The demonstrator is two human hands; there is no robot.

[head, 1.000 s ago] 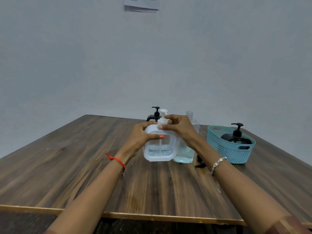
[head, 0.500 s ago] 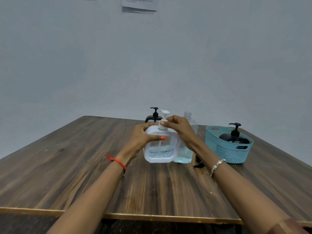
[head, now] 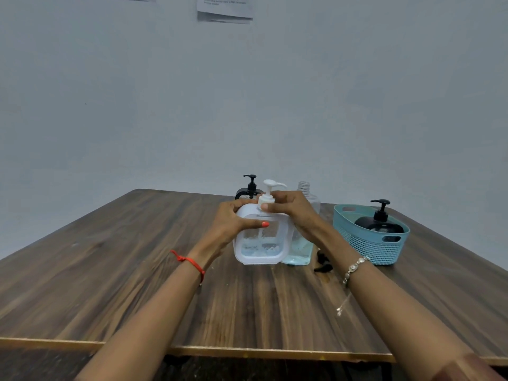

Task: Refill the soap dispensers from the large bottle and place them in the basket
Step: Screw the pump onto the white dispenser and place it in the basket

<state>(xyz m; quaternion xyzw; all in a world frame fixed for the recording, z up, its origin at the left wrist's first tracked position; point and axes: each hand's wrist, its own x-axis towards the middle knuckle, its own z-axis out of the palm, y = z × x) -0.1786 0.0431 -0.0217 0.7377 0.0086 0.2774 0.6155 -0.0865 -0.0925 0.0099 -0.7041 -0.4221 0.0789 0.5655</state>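
A white square soap dispenser (head: pixel 261 243) stands on the wooden table (head: pixel 137 270), a little pale liquid at its bottom. My left hand (head: pixel 233 221) grips its upper left side, thumb across the front. My right hand (head: pixel 291 213) pinches the collar of its white pump (head: pixel 268 192) at the top. Right behind it stands the large clear bottle (head: pixel 301 248), uncapped, with light blue liquid low inside. A black dispenser (head: pixel 248 188) stands behind, mostly hidden. Another black dispenser (head: pixel 380 222) sits in the teal basket (head: pixel 368 246) at the right.
A small black cap or piece (head: pixel 323 261) lies on the table between the clear bottle and the basket. The table's front edge (head: pixel 247 351) runs near the bottom of the view. A grey wall rises behind the table, with paper sheets (head: pixel 224 8) pinned high.
The white pump head now stands higher and in full view above my right fingers, where it was partly covered a second ago. Both hands stay on the white dispenser.
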